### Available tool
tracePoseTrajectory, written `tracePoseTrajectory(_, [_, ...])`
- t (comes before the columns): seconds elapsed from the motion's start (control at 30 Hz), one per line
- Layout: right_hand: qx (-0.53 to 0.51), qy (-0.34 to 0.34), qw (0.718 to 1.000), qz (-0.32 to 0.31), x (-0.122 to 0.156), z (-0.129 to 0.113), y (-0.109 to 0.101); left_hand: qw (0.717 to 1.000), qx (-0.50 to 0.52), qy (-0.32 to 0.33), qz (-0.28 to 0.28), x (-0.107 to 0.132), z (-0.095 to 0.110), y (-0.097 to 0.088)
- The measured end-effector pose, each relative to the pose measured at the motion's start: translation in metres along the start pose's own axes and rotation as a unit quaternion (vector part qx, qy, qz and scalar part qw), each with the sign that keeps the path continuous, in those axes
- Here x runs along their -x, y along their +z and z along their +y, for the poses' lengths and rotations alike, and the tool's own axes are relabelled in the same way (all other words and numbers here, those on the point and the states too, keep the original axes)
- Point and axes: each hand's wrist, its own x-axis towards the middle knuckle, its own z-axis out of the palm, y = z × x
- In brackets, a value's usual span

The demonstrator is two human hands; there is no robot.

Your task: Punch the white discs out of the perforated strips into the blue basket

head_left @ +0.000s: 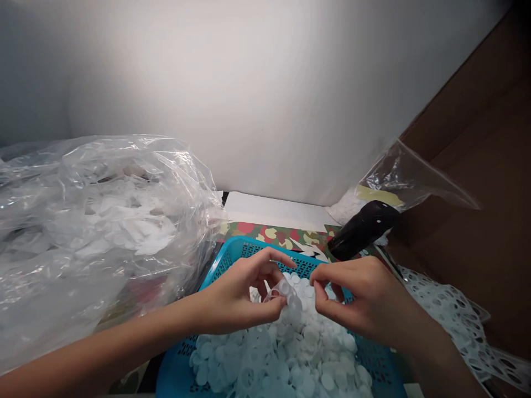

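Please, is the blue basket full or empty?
Partly filled: white discs lie heaped in the blue basket, while bare wall shows above them at the far side. Its near side is out of frame.

The held sheet [285,289] is translucent plastic, the basket [171,371] smooth plastic, and the large bag [103,218] glossy, crinkled film.

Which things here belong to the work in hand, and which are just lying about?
Likely in use: left hand; right hand; held translucent piece; white discs; blue basket.

Seemingly lying about: black object; small plastic bag; perhaps holed sheets; perhaps large plastic bag.
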Motion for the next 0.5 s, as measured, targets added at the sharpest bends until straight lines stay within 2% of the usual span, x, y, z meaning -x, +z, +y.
tracePoseTrajectory(0.17, [-0.028,-0.021,0.997,-0.067,0.0,-0.009,0.007,1.0,0.022,0.0,-0.003,-0.002,-0.002,-0.001])
tracePoseTrajectory(0.3, [-0.037,-0.024,0.996,-0.072,-0.005,-0.012,0.016,1.0,0.006,0.004,0.003,-0.002,-0.003,-0.001])
tracePoseTrajectory(0.5, [-0.073,-0.052,0.987,-0.135,-0.006,-0.007,0.012,0.998,-0.053,0.027,-0.008,-0.001,-0.002,-0.001])
